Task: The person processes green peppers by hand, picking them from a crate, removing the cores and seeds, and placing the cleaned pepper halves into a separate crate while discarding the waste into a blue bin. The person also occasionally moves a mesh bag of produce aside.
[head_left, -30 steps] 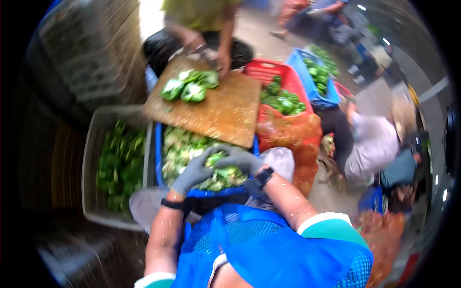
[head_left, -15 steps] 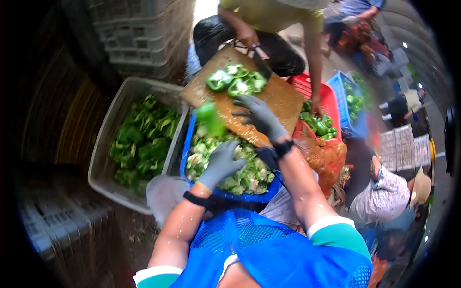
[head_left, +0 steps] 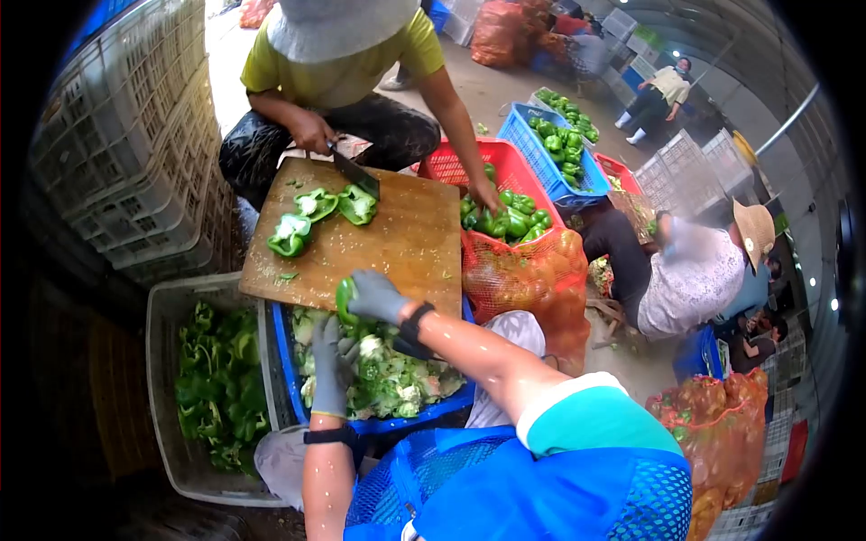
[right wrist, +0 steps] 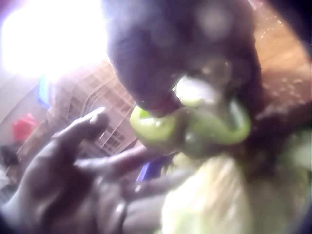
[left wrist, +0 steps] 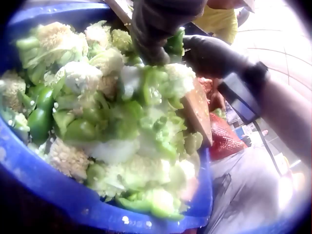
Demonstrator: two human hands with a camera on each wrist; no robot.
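In the head view my gloved right hand [head_left: 377, 296] grips a green pepper piece [head_left: 345, 300] above the near edge of the wooden board [head_left: 397, 239]. The right wrist view shows that pepper piece [right wrist: 190, 127] pinched under my dark-looking fingers. Just below and left, my gloved left hand [head_left: 333, 365] is raised with its fingers extended, over a blue crate [head_left: 285, 361] of pepper cores and scraps [head_left: 397, 379]. Its palm faces the pepper piece in the right wrist view, apparently not touching it. Three cut pepper pieces [head_left: 290, 236] lie on the board's far left.
Across the board, a person in a hat [head_left: 347, 54] holds a knife [head_left: 356, 173] and reaches into a red crate [head_left: 514, 167] of whole peppers. A grey bin [head_left: 162, 397] of pepper pieces stands left. Orange net bags [head_left: 541, 279] and a seated person [head_left: 690, 279] are at right.
My right hand has drawn back from the cut peppers with a piece in its grip. My left hand has turned upward, fingers raised. A blurred green piece seen falling earlier is gone from the air.
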